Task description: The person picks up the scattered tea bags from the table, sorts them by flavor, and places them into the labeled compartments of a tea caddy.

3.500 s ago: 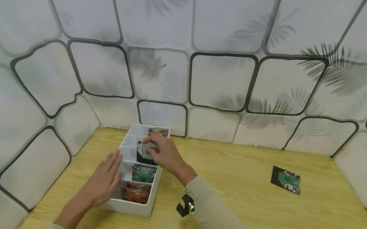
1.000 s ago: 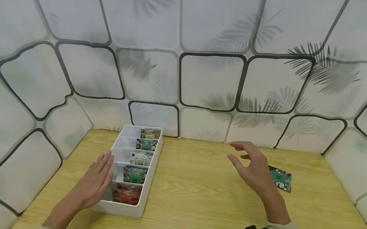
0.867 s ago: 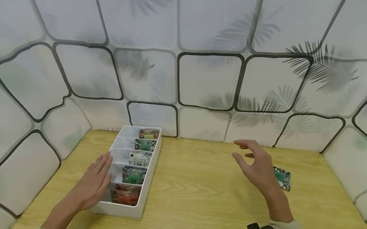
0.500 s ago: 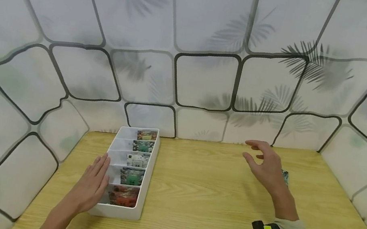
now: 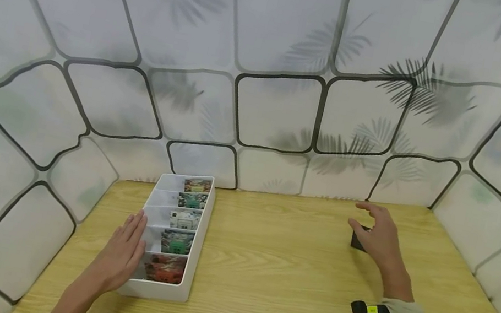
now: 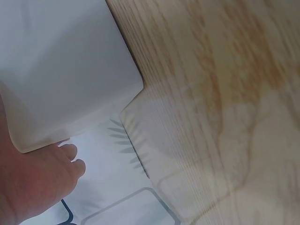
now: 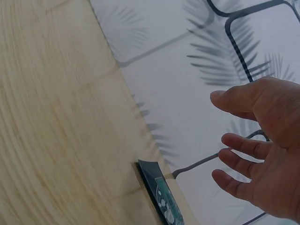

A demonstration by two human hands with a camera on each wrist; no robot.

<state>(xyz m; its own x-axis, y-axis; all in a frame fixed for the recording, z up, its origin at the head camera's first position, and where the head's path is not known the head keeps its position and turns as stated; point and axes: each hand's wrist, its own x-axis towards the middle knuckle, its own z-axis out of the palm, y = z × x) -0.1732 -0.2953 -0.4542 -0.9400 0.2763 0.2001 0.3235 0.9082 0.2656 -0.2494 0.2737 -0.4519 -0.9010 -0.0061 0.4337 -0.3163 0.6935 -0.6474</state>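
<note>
A long white divided box [image 5: 156, 291] stands at the left of the table in the head view. My left hand [image 5: 120, 254] rests along its left side with straight fingers; in the left wrist view the box wall [image 6: 70, 70] hides part of that hand [image 6: 42, 183]. Out to the right, my right hand [image 5: 381, 241] hovers empty, thumb and fingers spread apart. It covers most of a dark sachet [image 5: 358, 241] lying on the table. From the right wrist, this sachet [image 7: 165, 199] shows a green and white floral print, apart from the hand [image 7: 262, 145].
Upright sachets fill the box's compartments: red ones [image 5: 166, 270] in front, then green [image 5: 176, 243], white [image 5: 185, 219], green [image 5: 192, 200] and an orange-yellow one [image 5: 197, 186] at the back. Patterned white wall covering [image 5: 278, 111] borders the wooden table [image 5: 270, 272].
My right hand has let go of the white sachet, which stands in the middle compartment, and has moved right to the dark sachet. My left hand has stayed at the box.
</note>
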